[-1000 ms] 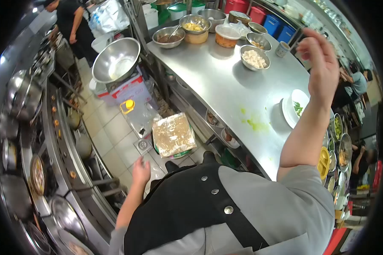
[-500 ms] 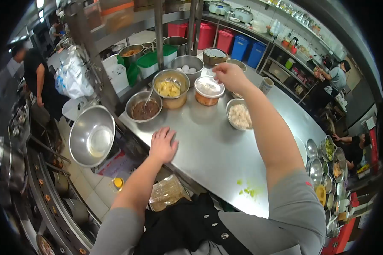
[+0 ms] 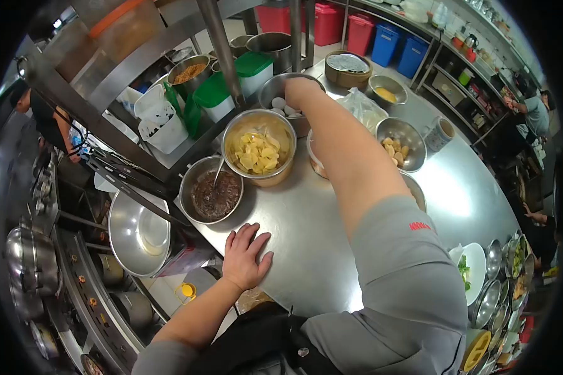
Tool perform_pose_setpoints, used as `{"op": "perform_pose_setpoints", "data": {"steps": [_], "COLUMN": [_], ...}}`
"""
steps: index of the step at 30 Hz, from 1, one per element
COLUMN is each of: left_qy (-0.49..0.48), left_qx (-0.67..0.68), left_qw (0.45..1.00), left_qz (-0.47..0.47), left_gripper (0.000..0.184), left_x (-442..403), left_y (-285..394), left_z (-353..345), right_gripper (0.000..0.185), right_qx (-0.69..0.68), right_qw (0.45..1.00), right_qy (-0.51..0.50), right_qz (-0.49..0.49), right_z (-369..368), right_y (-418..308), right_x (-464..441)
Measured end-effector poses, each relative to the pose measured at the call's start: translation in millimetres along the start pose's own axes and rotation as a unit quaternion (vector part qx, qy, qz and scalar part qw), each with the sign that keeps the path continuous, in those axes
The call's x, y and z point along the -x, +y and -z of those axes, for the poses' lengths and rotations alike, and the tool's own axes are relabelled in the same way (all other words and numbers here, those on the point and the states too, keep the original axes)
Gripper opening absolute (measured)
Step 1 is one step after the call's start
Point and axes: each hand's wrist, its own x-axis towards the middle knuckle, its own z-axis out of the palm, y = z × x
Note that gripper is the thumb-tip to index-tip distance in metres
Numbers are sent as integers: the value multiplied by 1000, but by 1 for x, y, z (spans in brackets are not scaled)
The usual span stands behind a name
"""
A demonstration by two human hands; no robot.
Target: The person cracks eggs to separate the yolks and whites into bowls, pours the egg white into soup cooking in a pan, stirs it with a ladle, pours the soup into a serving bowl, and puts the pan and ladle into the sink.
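My left hand (image 3: 245, 259) rests flat on the steel table (image 3: 306, 250), fingers spread and nothing in them. My right hand (image 3: 301, 90) reaches down into a deep steel bowl (image 3: 268, 90) of white eggs (image 3: 278, 103); its fingertips are hidden inside. Closer to me stands a steel pot (image 3: 289, 153) of yellow slices (image 3: 255, 153). Beside it is a steel bowl (image 3: 186, 194) of dark brown sauce (image 3: 213, 199) with a spoon (image 3: 219, 172) leaning in it. My right forearm partly covers a white tub (image 3: 316, 161).
To the right are a bowl (image 3: 416, 147) of pale yellow chunks, a clear plastic bag (image 3: 361, 107) and a paper roll (image 3: 440, 134). Shelf posts (image 3: 222, 53) rise at the back left. A large steel basin (image 3: 128, 234) stands below the left edge. Other people work at both sides.
My right hand has moved left from above the lidded tub into the egg bowl. My left hand stays on the table with its fingers wider apart. The view has shifted.
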Motion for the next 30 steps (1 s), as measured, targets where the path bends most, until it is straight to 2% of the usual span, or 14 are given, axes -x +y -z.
{"op": "perform_pose_setpoints", "data": {"steps": [1,2,5,9,12,15,18,21,24,30], "left_qy": [-1,-2,-4,-5,-11,-12,-9,-14,-12,-2], "left_qx": [2,3,7,5,3,1,0,0,-1,4], "left_qw": [1000,1000,1000,1000,1000,1000,1000,1000,1000,1000], "left_qz": [-1,-1,1,1,8,8,5,8,7,8], "left_gripper": [48,48,48,48,48,48,48,48,48,47], "left_x": [-1,-1,-2,-3,-3,-3,-3,-3,-3,-2], "left_y": [0,0,-1,0,0,0,0,1,2,1], "left_z": [0,0,0,1,1,2,1,2,2,1], "right_gripper": [31,33,35,35,30,27,25,24,24,24], "right_qx": [7,-29,-28,35,8,-4,-58,-87,-22,-20], "right_qw": [1000,999,996,995,998,999,988,979,998,996], "right_qy": [-19,9,-72,-93,-52,30,110,140,7,26], "right_qz": [-14,-27,-40,-9,-21,-32,-89,-117,-60,-88], "right_z": [1,-9,-16,-1,-4,-20,-40,-48,-10,-26], "right_y": [-2,0,3,4,3,4,12,12,-2,3], "right_x": [1,-6,-17,-11,-12,-20,-36,-42,-8,-37]}}
